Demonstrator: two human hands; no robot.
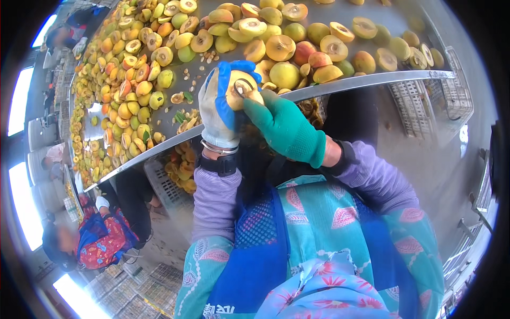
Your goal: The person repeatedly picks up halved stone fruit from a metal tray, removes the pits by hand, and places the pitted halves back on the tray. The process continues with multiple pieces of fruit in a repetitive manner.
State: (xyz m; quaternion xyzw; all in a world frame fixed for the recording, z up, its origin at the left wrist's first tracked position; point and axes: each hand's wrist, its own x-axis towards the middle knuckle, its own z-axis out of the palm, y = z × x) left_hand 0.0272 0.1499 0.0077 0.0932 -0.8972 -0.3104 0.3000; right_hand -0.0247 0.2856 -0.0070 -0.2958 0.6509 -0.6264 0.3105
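Note:
My left hand (223, 103), in a white glove with a blue coated palm, holds a yellow halved fruit (242, 88) with its cut face up. My right hand (287, 125), in a green knitted glove, meets the fruit's lower right side. A thin curved metal blade (240, 85) lies against the pit cavity; its handle is hidden, apparently in my right fingers. Both hands are just over the near rim of a metal table (338, 85). Halved yellow and reddish fruits (281, 48) lie beyond them, and loose pits (208, 57) lie on the table to the left.
Below the table's edge stands a plastic crate (161, 179) with fruit pieces. More white crates (414, 107) are at the right. A co-worker in red patterned sleeves (101, 243) sits at the lower left; other people are farther off. Stacked crates (139, 289) cover the floor behind the co-worker.

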